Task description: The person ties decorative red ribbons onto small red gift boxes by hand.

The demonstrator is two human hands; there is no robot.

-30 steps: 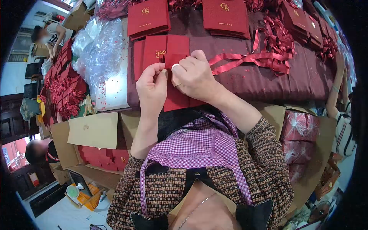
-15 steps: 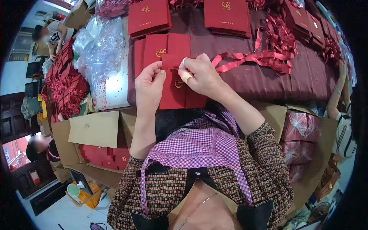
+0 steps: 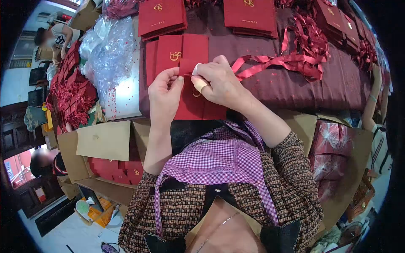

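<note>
Left hand [image 3: 165, 95]: thumb and forefinger pinched on the upper left edge of the red folder [image 3: 189, 109]. Right hand [image 3: 217, 80]: fingers curled in over the folder's right side; tips hidden, can't tell if they grasp card or ribbon. Folder sits between and below both grips, lower end at the near edge of the cloth-covered tabletop [image 3: 270, 93].

Risks, my read: if the left pinch slackens, folder could skew or slide toward the apron [image 3: 211, 162], being that close to the edge. Hard finger pressure could crease or tear the card. Loose red ribbon [image 3: 274, 63] reaches right up beside the right hand, so it could snag or drag.

Containers: left of and nearer than the grip, a cardboard box [image 3: 69, 156] holds red printed pieces [image 3: 114, 170], partly under a flap. Right of and nearer than the grip, a second carton [image 3: 356, 168] holds red packs [image 3: 331, 143] in clear wrap; bottom ones hard to make out.

Just beyond the grip: more red folders [image 3: 195, 48], gold logo showing.
</note>
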